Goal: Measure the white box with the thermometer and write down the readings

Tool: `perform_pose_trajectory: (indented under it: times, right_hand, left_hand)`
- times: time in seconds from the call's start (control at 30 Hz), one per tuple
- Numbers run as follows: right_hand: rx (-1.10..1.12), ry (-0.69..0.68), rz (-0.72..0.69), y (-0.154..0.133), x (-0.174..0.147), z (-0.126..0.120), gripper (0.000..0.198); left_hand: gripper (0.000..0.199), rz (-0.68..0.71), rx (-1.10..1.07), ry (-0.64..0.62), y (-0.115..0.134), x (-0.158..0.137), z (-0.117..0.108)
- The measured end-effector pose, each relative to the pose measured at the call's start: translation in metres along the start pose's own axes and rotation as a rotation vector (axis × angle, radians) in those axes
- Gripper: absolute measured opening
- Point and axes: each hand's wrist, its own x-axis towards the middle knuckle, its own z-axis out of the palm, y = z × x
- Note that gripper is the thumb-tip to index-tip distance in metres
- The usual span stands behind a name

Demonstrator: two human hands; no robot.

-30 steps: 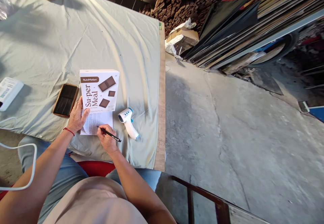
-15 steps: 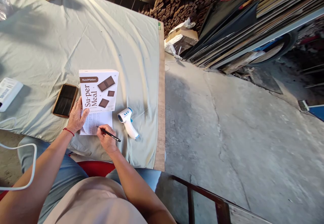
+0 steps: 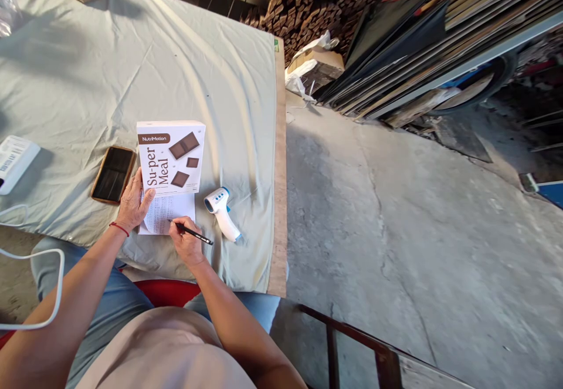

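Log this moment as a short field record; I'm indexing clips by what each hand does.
left hand: flat on the paper, touching the white box
right hand: holds a black pen, tip on the paper
beside paper: thermometer gun to its right
left of box: phone
surface: pale cloth

— What does the right hand (image 3: pixel 187 242) hold?
— A black pen (image 3: pixel 192 233), tip on the paper sheet (image 3: pixel 169 213).
— And the left hand (image 3: pixel 134 204)?
— It lies flat on the sheet's left edge, touching the white box (image 3: pixel 170 157); a thermometer (image 3: pixel 222 212) lies just right of the pen hand.
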Motion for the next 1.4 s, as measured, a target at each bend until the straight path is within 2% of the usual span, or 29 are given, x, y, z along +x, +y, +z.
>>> perform_pose_trajectory:
  times: [0.37,0.63,0.87,1.4]
  right_hand:
    - [-0.038,-0.03,0.009,0.0014,0.0004,-0.0002,0.016]
    - [-0.023,0.004,-0.02,0.001,-0.0002,0.0002,0.016]
    - [-0.021,0.078,0.031,0.002,-0.0036,0.0014,0.018]
    - [-0.034,0.066,0.043,0.0026,-0.0031,0.002,0.016]
  left_hand:
    - [0.084,0.01,0.013,0.007,-0.0023,-0.0008,0.0011]
    - [0.085,0.013,0.015,0.004,-0.0027,-0.0004,0.001]
    - [0.085,0.006,0.005,-0.001,-0.0007,0.0001,-0.0001]
    - [0.084,-0.005,-0.007,0.0,0.0003,0.0004,0.0001]
